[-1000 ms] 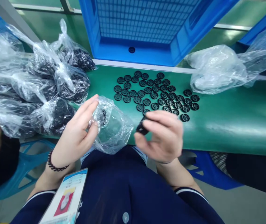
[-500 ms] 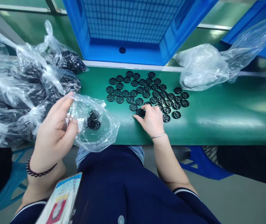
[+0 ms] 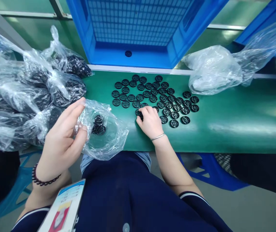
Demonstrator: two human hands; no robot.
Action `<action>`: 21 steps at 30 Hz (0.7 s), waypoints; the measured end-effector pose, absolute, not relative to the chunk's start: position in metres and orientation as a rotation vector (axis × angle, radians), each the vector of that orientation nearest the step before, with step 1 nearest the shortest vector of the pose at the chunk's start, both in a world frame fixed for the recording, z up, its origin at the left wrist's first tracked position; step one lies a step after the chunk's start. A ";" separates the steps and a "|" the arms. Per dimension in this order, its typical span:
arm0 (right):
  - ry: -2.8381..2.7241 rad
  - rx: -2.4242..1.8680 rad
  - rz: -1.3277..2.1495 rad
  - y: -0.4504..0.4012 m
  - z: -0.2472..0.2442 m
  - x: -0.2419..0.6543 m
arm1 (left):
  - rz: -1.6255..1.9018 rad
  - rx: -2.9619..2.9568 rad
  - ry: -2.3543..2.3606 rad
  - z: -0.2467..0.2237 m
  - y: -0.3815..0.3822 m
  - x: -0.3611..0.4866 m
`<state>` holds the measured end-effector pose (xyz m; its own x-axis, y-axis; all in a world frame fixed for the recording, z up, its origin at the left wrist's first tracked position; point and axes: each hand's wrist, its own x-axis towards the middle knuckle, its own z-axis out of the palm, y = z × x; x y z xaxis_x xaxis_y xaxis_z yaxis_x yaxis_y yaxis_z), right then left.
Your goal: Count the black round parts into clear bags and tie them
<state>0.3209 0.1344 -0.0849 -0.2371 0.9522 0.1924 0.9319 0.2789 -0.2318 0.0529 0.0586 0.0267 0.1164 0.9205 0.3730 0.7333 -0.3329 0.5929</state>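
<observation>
The left hand point(image 3: 64, 137) pinches the mouth of a thin clear plastic bag point(image 3: 104, 132), soft and crinkly, holding a few black discs. Just right of the bag, the right hand point(image 3: 149, 122) closes its fingers on one small, stiff, light black disc point(image 3: 139, 113) at the near edge of the cluster on the green desk point(image 3: 237, 122); its rim probably offers the best grip.

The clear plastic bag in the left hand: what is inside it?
Inside the clear plastic bag, pinched by the left hand, lie a few black round discs, like those spread on the green table. Their exact number cannot be told, because the creased plastic covers them.
</observation>
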 end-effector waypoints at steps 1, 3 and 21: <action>-2.262 -1.727 0.094 0.134 -0.085 0.321 | 1.021 2.119 1.630 0.026 0.059 0.053; -2.272 -1.750 0.097 0.133 -0.083 0.322 | 0.994 2.102 1.620 0.026 0.059 0.055; -1.965 -1.167 0.024 0.098 -0.035 0.313 | 0.948 2.179 1.513 0.027 0.056 0.060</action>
